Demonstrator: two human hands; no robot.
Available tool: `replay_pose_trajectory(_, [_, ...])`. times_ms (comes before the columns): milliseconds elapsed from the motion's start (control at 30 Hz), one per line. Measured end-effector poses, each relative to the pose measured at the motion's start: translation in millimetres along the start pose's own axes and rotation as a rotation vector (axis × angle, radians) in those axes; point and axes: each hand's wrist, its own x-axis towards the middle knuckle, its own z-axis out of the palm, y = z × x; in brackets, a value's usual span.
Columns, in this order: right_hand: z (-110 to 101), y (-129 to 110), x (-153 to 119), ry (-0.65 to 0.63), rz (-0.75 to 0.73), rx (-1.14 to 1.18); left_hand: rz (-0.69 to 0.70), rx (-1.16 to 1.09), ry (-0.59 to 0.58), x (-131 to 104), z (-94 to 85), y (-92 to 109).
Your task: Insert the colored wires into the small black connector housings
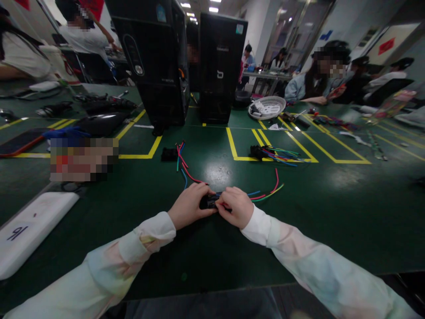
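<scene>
A small black connector block is held low over the green tabletop, in front of me. My left hand is closed round its left side, thumb along the near edge. At the block's right end my right hand makes a pinch with thumb and forefinger; what lies between the fingertips is hidden. Red, blue and yellow-green wires stick out beyond my right hand. A red wire curves down to my left hand from behind. Farther off lies another black block with a few coloured wires beside it.
A third black block with a wire bundle lies right of centre. Two black computer towers stand at the back, beside a white basket. On the left are a white case and a dark phone-like slab. Other people sit beyond.
</scene>
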Motion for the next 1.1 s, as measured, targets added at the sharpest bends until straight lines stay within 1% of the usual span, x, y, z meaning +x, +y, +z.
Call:
replay_pose_trajectory(167, [-0.7, 0.0, 1.1, -0.030, 0.015, 0.037, -0.003, -0.005, -0.001, -0.1, 0.3, -0.7])
replay_pose_trajectory(367, [-4.3, 0.3, 5.9, -0.079, -0.005, 0.051, 0.000, -0.016, 0.000, 0.4, 0.5, -0.5])
replay_pose_trajectory(533, [-7.1, 0.6, 5.6, -0.088, -0.002, -0.017, 0.002, -0.007, -0.004, 0.6, 0.1, 0.1])
replay_pose_trajectory(667, [-8.5, 1.9, 3.7, -0.090, -0.012, 0.032, 0.000, -0.010, -0.003, 0.4, -0.1, 0.3])
replay_pose_trajectory(767, [-9.0, 1.6, 3.5, -0.111, 0.009, 0.060, 0.005, -0.011, -0.002, 0.2, -0.3, 0.3])
replay_pose_trajectory(900, [-9.1, -0.3, 4.5, -0.135, 0.036, 0.049, 0.004, -0.010, -0.004, 0.1, 0.0, -0.2])
replay_pose_trajectory(1100, [-10.3, -2.5, 4.2, -0.130, 0.013, 0.018, 0.012, -0.008, 0.007, -0.2, 1.1, -1.5])
